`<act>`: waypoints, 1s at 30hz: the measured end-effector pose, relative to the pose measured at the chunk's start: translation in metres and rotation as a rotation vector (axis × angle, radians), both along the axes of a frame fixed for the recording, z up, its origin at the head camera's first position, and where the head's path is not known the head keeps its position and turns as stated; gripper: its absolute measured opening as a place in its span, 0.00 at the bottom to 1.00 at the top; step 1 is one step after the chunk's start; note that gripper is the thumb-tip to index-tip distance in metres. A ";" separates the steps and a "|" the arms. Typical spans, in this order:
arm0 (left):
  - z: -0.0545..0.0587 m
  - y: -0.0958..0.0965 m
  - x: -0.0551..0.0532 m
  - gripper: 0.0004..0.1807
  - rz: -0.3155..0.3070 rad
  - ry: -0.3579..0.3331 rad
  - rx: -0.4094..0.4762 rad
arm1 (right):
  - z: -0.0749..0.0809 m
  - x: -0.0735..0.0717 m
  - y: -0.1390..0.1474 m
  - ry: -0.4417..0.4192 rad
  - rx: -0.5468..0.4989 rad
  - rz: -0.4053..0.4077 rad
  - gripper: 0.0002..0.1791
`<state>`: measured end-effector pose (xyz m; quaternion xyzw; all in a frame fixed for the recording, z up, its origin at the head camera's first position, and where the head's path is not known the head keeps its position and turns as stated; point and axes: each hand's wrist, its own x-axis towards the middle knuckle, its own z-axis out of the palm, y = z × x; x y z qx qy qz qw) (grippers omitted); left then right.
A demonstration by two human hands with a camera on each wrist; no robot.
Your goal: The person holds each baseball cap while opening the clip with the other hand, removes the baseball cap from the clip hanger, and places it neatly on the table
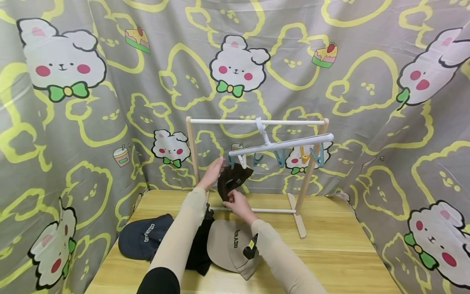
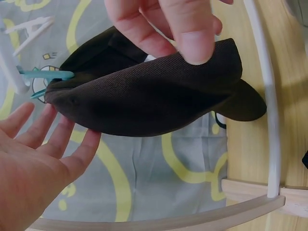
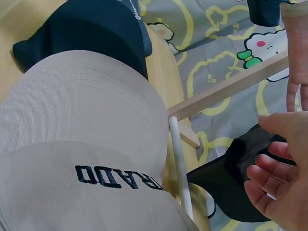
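A dark brown cap hangs under the left end of a white clip hanger, which tilts down to the left. In the left wrist view a teal clip sits on one edge of the cap. My left hand is beside that clipped end, fingers extended and fingertips touching the fabric. Lower down, my right hand pinches the cap's edge between thumb and fingers. The inner fingers are partly hidden by the fabric in the left wrist view.
The hanger hooks over the top bar of a wood-and-white rack, with several other clips along it. On the table lie a navy cap, a beige cap and a black cap between them. A patterned curtain surrounds the table.
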<state>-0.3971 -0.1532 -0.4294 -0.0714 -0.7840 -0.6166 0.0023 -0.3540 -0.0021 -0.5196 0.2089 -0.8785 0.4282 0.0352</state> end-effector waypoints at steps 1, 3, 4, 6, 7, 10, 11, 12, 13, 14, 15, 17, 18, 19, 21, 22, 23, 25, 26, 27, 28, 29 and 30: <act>0.001 0.001 0.000 0.35 0.003 -0.008 -0.001 | -0.001 -0.001 0.000 0.011 0.002 -0.001 0.15; -0.003 0.003 -0.003 0.37 0.022 0.001 -0.006 | -0.003 -0.001 0.001 0.024 0.006 -0.005 0.14; -0.003 0.004 -0.003 0.37 0.030 0.003 -0.011 | -0.005 -0.002 0.001 0.033 0.012 -0.007 0.14; -0.002 0.005 -0.003 0.36 0.032 0.006 -0.014 | -0.007 -0.003 0.001 0.040 0.029 -0.012 0.13; -0.002 0.005 -0.004 0.36 0.033 0.005 -0.015 | -0.008 -0.004 0.002 0.038 0.035 -0.014 0.13; -0.001 0.006 -0.006 0.35 0.038 0.002 -0.023 | -0.009 -0.004 0.002 0.029 0.055 -0.018 0.12; 0.000 0.006 -0.007 0.36 0.036 -0.002 -0.025 | -0.009 -0.004 0.002 0.029 0.055 -0.015 0.13; 0.000 0.005 -0.009 0.36 0.036 -0.005 -0.034 | -0.008 -0.003 0.002 0.029 0.052 -0.010 0.13; 0.001 0.005 -0.010 0.36 0.039 -0.012 -0.043 | -0.008 -0.003 0.002 0.028 0.045 -0.005 0.13; 0.002 0.005 -0.011 0.37 0.043 -0.020 -0.053 | -0.008 -0.003 0.002 0.032 0.040 0.001 0.13; 0.002 0.004 -0.012 0.37 0.043 -0.030 -0.060 | -0.008 -0.002 0.002 0.037 0.037 0.007 0.13; 0.003 0.002 -0.015 0.37 0.043 -0.052 -0.057 | -0.008 -0.002 0.002 0.042 0.036 0.015 0.13; 0.004 0.001 -0.016 0.37 0.045 -0.061 -0.062 | -0.009 -0.002 0.002 0.045 0.037 0.016 0.13; 0.004 0.001 -0.018 0.37 0.042 -0.067 -0.064 | -0.010 -0.003 0.002 0.048 0.042 0.017 0.13; 0.005 0.000 -0.020 0.37 0.035 -0.071 -0.067 | -0.011 -0.003 0.002 0.043 0.046 0.013 0.12; 0.006 -0.001 -0.021 0.39 0.028 -0.059 -0.070 | -0.012 -0.004 0.003 0.041 0.049 0.011 0.12; 0.007 -0.001 -0.022 0.39 0.022 -0.055 -0.076 | -0.013 -0.004 0.003 0.043 0.046 0.012 0.12; 0.009 0.000 -0.023 0.41 0.018 -0.049 -0.077 | -0.014 -0.004 0.003 0.047 0.038 0.013 0.12; 0.011 0.001 -0.023 0.41 0.016 -0.049 -0.072 | -0.014 -0.004 0.004 0.049 0.034 0.014 0.12; 0.012 0.002 -0.024 0.41 0.018 -0.050 -0.065 | -0.014 -0.005 0.004 0.054 0.035 0.016 0.13; 0.013 0.003 -0.025 0.41 0.019 -0.053 -0.053 | -0.014 -0.005 0.005 0.055 0.033 0.017 0.13; 0.014 0.004 -0.025 0.40 0.024 -0.068 -0.047 | -0.014 -0.005 0.005 0.051 0.031 0.018 0.13; 0.015 0.006 -0.026 0.39 0.029 -0.073 -0.043 | -0.014 -0.005 0.005 0.047 0.034 0.017 0.13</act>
